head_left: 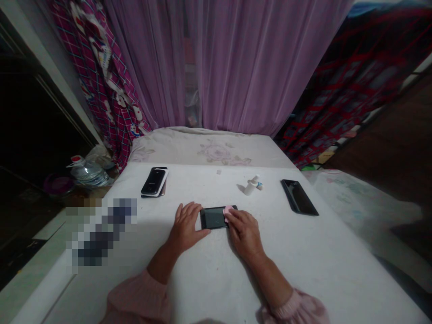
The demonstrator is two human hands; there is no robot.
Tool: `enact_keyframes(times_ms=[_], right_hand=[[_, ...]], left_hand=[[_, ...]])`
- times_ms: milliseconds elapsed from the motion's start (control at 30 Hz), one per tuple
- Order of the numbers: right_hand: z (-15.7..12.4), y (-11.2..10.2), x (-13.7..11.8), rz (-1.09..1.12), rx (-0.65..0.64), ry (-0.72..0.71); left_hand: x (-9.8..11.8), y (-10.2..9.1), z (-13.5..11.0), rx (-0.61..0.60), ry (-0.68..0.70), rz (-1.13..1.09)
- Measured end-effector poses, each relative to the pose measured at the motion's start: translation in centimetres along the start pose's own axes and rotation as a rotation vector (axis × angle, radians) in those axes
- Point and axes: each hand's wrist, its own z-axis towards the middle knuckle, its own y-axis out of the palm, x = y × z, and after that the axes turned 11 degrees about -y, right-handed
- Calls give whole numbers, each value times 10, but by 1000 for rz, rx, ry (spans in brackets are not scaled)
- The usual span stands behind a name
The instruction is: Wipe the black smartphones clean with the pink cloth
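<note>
A dark smartphone (pixel 212 218) lies flat, screen up, on the white tabletop in front of me. My left hand (pixel 185 227) steadies its left end, with the thumb at the near edge and the fingers at the far corner. Pinched in the fingers of my right hand (pixel 245 230) is a small pink pad (pixel 228 209), pressed on the right part of the screen. I cannot tell whether the pad is cloth or sponge. Beyond my right hand stands a small white spray bottle (pixel 250 186) with a blue-and-white piece (pixel 260 185) beside it.
Stacked phones (pixel 154 182) lie at the back left of the table (pixel 216 279). A black tablet-like device (pixel 299 197) rests at the right. A blurred-out patch (pixel 104 236) covers something at the left. Purple curtains (pixel 243 67) hang behind; a large water bottle (pixel 88 172) stands off the left side.
</note>
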Motion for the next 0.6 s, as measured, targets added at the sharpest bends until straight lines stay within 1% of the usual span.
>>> enact_keyframes(times_ms=[133, 267, 333, 467, 533, 600], right_hand=[[1, -3, -1, -46, 28, 57], [2, 3, -3, -50, 41, 63], [4, 8, -9, -34, 36, 35], [10, 18, -31, 41, 34, -64], [12, 20, -40, 61, 36, -89], [10, 18, -41, 69, 33, -92]], left_hand=[[0, 0, 0, 2, 5, 4], [-1, 1, 0, 15, 8, 6], [-1, 2, 0, 12, 12, 6], [-2, 3, 0, 14, 16, 8], [-2, 3, 0, 15, 18, 8], [-2, 3, 0, 11, 17, 9]])
